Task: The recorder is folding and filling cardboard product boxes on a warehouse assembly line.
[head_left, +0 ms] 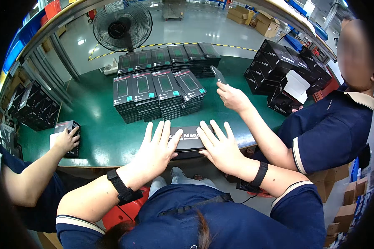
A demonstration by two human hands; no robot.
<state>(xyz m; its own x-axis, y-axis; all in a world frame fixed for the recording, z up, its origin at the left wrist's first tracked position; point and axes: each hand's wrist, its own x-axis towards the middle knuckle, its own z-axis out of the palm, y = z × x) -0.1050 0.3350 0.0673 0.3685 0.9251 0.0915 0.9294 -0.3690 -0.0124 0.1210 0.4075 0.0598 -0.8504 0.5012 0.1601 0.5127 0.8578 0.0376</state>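
A black carton with pale lettering [188, 144] lies at the near edge of the green table in front of me. My left hand [157, 145] rests at its left end, fingers stretched out and spread. At the right end, my right hand [221, 145] lies over the carton, its fingers straight and apart too. Neither hand is wrapped round anything. Just beyond my fingertips rise stacks of flat black packages [166, 88], each with a phone-shaped outline and a small green label on its front.
On the right, a co-worker's hand [234, 98] holds one flat package near black cartons [274, 62] and an open carton [287, 93]. At left, another person's hand [65, 140] grips a black box [73, 129]. A fan [121, 28] stands behind the green table [91, 106].
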